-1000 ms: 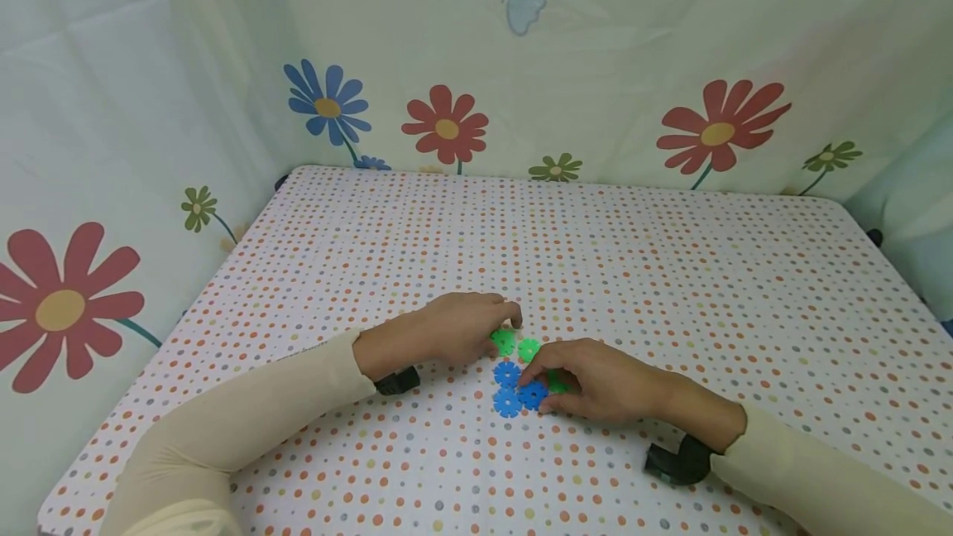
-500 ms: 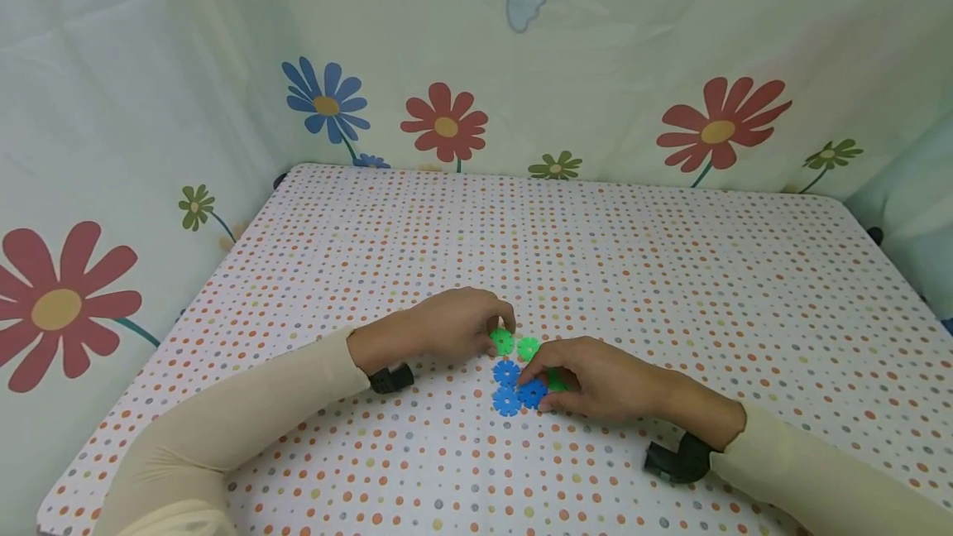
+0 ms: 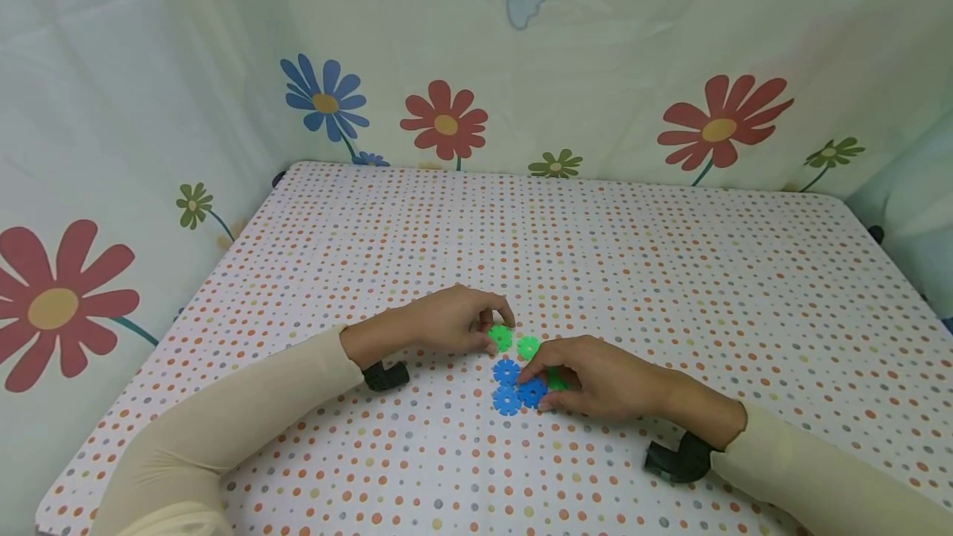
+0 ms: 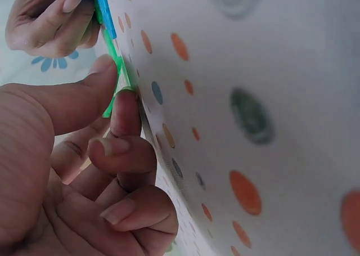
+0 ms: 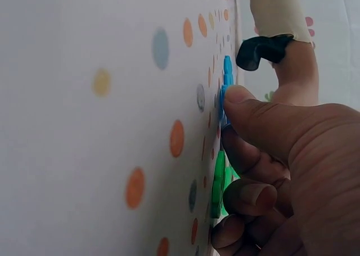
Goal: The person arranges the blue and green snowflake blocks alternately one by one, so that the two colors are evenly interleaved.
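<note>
My left hand (image 3: 454, 321) pinches a green notched plastic disc (image 3: 500, 338) between thumb and index finger. In the left wrist view its other fingers curl beneath, and the green disc (image 4: 127, 75) shows edge-on. My right hand (image 3: 606, 375) holds a blue notched disc (image 3: 532, 393) by its edges, thumb at the near side. The right wrist view has the thumb on blue plastic (image 5: 223, 101). Two more blue discs, an upper one (image 3: 506, 372) and a lower one (image 3: 507, 400), lie left of it. A second green disc (image 3: 528, 347) lies between the hands. Another green disc (image 3: 555, 380) is partly hidden under my right hand.
The discs lie on a table with a dotted white cloth (image 3: 417, 230). A flower-printed curtain (image 3: 596, 48) hangs behind and at the sides. Each wrist wears a black camera mount, the left one (image 3: 385, 375) and the right one (image 3: 677, 460).
My left hand has drifted slightly left and away, and the green disc at its fingertips has shifted a little left with it. The right hand and blue discs have stayed in place.
</note>
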`<state>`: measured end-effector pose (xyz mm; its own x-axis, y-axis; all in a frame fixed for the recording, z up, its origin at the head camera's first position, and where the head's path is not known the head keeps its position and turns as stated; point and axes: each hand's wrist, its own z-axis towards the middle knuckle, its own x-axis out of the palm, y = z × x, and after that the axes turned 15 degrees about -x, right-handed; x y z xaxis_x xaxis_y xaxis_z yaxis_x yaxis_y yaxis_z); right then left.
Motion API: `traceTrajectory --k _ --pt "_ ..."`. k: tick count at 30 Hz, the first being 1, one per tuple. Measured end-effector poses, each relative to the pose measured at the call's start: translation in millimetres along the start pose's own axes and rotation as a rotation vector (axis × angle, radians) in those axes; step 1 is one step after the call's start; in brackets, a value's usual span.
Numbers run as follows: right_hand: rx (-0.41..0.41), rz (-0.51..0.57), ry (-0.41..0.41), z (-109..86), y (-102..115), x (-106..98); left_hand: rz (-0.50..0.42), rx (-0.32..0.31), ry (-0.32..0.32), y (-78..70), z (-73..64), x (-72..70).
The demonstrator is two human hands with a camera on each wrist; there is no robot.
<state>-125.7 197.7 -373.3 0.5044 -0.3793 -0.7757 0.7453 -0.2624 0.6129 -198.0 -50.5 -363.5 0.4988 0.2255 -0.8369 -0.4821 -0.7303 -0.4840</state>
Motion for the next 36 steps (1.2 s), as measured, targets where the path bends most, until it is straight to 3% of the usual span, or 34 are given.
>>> traceTrajectory --k 9,24,30,36 --pt "-0.002 0.007 -0.009 0.1 0 1 -0.078 0.001 0.055 0.8 -2.4 -1.6" --pt "-0.009 0.031 -0.004 -1.2 -2 -2 -0.096 -0.025 0.010 2.6 -1.1 -1.6" --pt "-0.021 0.078 -0.025 -2.5 -2 -1 -0.152 -0.087 -0.008 7.6 0.0 -4.1" --pt "-0.007 0.164 -0.061 -4.3 -3 -4 -0.306 -0.182 -0.031 18.9 2.6 -9.9"
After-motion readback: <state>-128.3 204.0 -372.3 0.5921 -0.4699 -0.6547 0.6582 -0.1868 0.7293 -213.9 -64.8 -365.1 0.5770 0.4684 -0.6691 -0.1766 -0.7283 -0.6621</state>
